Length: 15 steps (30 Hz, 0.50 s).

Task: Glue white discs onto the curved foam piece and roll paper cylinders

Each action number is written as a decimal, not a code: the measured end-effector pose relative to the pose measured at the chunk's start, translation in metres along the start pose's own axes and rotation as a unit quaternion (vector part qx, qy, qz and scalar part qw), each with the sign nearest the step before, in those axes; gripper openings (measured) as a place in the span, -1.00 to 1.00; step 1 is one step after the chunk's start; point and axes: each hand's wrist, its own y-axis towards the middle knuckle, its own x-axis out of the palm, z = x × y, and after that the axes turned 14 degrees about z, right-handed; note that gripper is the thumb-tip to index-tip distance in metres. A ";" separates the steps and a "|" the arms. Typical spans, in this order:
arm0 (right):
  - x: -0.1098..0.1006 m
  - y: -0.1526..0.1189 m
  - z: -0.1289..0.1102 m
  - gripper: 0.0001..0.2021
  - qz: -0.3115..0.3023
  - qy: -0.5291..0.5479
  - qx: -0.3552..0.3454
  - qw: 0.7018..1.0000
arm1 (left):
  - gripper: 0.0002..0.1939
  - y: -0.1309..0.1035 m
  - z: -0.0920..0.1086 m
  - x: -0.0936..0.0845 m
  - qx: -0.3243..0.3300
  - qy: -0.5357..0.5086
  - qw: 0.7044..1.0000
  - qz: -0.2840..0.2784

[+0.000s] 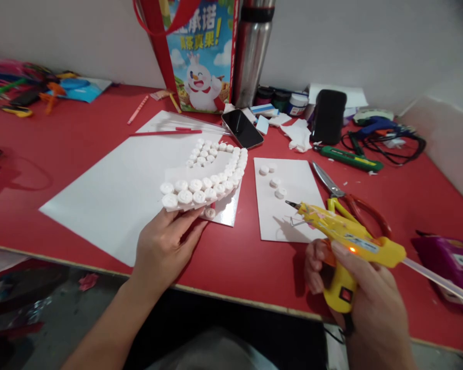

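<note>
My left hand [164, 246] grips the near edge of a white curved panel [216, 165] covered with rows of small round white pieces, tilted up above the table. My right hand [364, 288] is wrapped round the handle of a yellow hot glue gun [345, 234], its orange light lit and a clear glue stick [440, 280] sticking out the back. The dark nozzle points left over a white board [268, 221]. Several loose round white pieces [281, 193] lie on that board. One more round piece [210, 212] shows just beneath the panel.
A large white sheet [100, 205] covers the red table's [19, 205] left middle. Red-handled scissors [355, 200] and a green utility knife [349, 158] lie right. Behind are a phone [242, 128], a steel flask [252, 56], a printed bag [202, 61] and a black phone-like object [328, 117].
</note>
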 end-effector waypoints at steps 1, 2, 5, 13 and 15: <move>0.000 0.000 0.000 -0.74 0.002 0.001 -0.001 1.000 | -0.70 0.000 0.000 0.000 0.000 -0.003 1.000 0.001; 0.001 0.000 0.000 -0.75 0.003 0.001 -0.002 1.000 | -0.70 -0.001 -0.001 0.000 -0.001 -0.005 1.000 0.001; 0.001 0.001 0.000 -0.76 0.002 0.002 -0.003 1.000 | -0.71 -0.001 -0.001 -0.001 -0.004 -0.005 1.000 -0.003; 0.000 0.000 -0.001 -0.75 0.007 0.012 0.011 1.000 | -0.67 0.001 0.001 0.000 -0.010 -0.028 1.000 -0.009; 0.000 0.000 -0.002 -0.74 0.008 0.009 0.006 1.000 | -0.69 0.002 0.001 0.000 -0.004 -0.030 0.999 -0.016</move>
